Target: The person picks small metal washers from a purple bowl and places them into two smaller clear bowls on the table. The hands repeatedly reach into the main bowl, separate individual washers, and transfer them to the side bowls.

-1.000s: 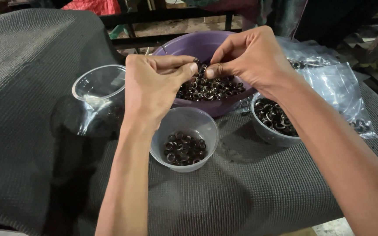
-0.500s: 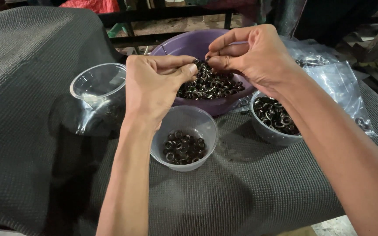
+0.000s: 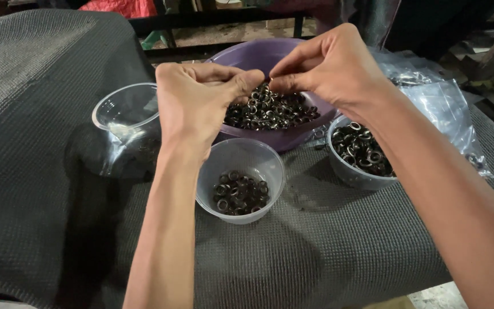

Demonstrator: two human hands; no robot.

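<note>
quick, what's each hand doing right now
left hand: pinched shut above the purple bowl; held item hidden.
right hand: pinched shut fingertip to fingertip with it; item hidden.

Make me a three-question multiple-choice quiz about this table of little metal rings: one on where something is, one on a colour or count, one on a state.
1. Where do the left hand and right hand meet?
A. Over the purple bowl
B. Over the plastic bags
C. On the bare mat

2. How many clear cups stand on the grey mat?
A. One
B. Three
C. Five

3. What is in the far left cup?
A. Heaped rings
B. No rings visible
C. Water to the brim

Answers: 1 A, fingertips pinch together above its pile of rings. 2 B, left, middle cup and right cup. 3 B, only clear plastic shows.
</note>
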